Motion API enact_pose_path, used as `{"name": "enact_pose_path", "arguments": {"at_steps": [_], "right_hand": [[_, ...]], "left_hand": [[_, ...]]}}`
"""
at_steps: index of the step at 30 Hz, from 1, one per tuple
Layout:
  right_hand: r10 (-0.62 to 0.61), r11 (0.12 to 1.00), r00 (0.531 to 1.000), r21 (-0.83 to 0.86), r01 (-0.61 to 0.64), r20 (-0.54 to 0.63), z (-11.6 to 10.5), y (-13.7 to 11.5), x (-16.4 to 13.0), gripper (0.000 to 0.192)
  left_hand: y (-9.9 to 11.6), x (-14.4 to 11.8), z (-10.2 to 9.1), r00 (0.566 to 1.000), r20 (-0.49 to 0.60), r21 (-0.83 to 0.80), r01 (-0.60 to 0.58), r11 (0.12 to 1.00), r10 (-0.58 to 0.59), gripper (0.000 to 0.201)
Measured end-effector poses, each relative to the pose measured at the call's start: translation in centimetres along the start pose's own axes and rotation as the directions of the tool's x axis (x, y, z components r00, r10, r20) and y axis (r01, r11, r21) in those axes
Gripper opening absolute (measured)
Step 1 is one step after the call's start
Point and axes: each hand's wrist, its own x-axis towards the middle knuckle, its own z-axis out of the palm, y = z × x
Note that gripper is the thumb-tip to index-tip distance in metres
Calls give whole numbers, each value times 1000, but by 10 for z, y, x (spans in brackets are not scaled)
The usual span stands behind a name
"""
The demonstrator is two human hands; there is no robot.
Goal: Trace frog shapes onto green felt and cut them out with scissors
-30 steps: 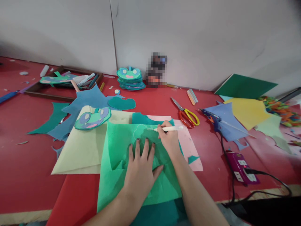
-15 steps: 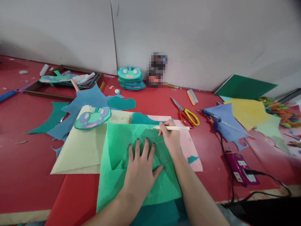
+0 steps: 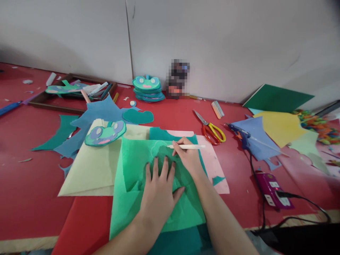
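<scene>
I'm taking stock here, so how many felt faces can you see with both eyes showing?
2: one face tops the stack by the wall, another face lies on the cream sheet. More may hide in the stack; the green piece at the wooden frame is unclear.

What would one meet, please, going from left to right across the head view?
Blue object at the edge, brown frame, left hand, right hand with a pale pen, red-and-yellow scissors, glue gun, purple power strip, multicoloured pile.

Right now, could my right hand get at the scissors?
Probably yes: the scissors lie close by the right hand with nothing on top of them, though that hand holds a white pen.
</scene>
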Motion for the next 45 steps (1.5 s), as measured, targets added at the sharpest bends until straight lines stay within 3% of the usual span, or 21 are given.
{"name": "enact_pose_path", "arguments": {"at_steps": [24, 29, 31, 45], "right_hand": [[33, 974, 980, -215, -75, -195, -1, -1, -1, 23], [72, 997, 966, 6, -73, -250, -7, 5, 3, 22], [84, 995, 966, 79, -66, -245, -11, 9, 5, 21], [89, 995, 982, -33, -96, -169, -14, 8, 4, 23]], "left_hand": [[0, 0, 1, 1000, -9, 4, -8, 1000, 8, 58], [0, 0, 0, 1000, -8, -1, -7, 1000, 7, 57], [0, 1, 0, 1000, -1, -6, -4, 1000, 4, 58], [1, 0, -1, 1000, 10, -7, 3, 1000, -3, 58]]}}
